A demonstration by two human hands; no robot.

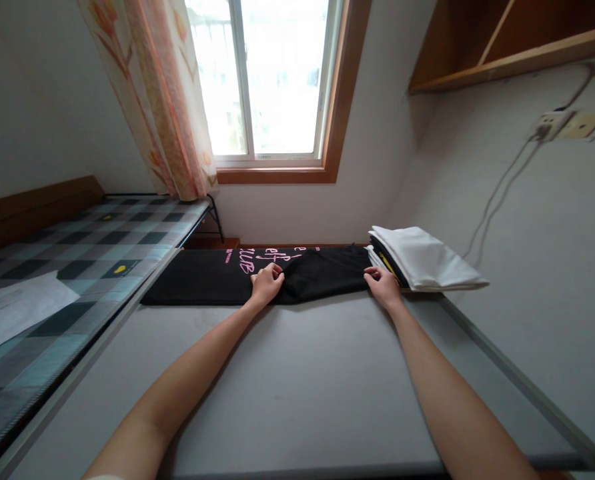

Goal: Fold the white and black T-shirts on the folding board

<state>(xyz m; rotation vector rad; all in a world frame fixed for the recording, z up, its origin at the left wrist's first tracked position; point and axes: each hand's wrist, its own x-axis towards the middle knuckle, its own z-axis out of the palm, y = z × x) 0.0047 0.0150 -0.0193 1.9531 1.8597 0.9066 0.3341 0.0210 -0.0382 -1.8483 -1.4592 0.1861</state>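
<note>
Mid-frame, toward the far edge of the gray surface (302, 387), black cloth (312, 277) lies in a long strip, pink lettering (247, 261) showing along its upper side. Both hands on it: left hand (267, 283) pinches near the strip's middle, right hand (382, 287) pinches at its right end. Both grips look like thumb-and-fingertip, not full fist.

Left part is flat with a straight lower edge. Between the hands it's rumpled, and the lower edge slants up to the right. That's the part to watch, IMO.

Suggest: equal light pull outward from both pinches to take out the slack, no lifting, so the flat left part doesn't drag. Square the right section to the left part's lower edge, then smooth with a flat palm from the middle out. Fabric looks soft; creases will probably set if pressed while skewed.

Tight spot: folded white cloth (427, 257) tops the pile right of center, just beside the right hand. Can't tell if they touch. Keep that wrist clear, or the pile may shift.
</note>
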